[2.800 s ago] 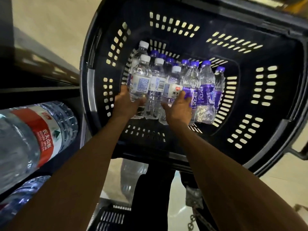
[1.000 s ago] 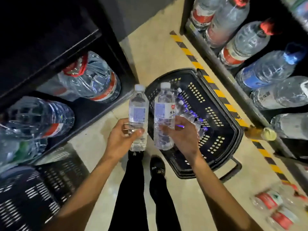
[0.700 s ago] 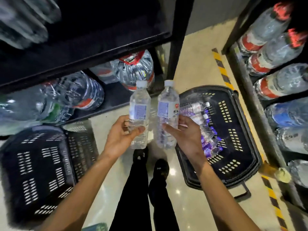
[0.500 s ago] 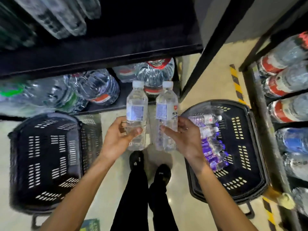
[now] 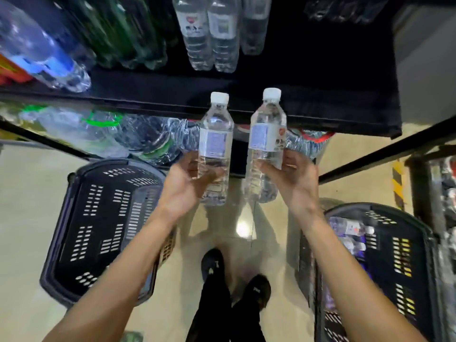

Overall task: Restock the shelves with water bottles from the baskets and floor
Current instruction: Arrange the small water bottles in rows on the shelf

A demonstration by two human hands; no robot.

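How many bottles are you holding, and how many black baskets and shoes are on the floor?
Bottles in hand: 2, left bottle in the left hand, right bottle in the right hand
Black baskets: 2, left basket, right basket
Shoes: 2, left shoe, right shoe
Total: 6

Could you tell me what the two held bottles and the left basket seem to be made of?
Left bottle and right bottle: clear glossy plastic, likely; see-through ribbed walls, white caps. Basket: black moulded plastic, apparently matte; slotted walls.
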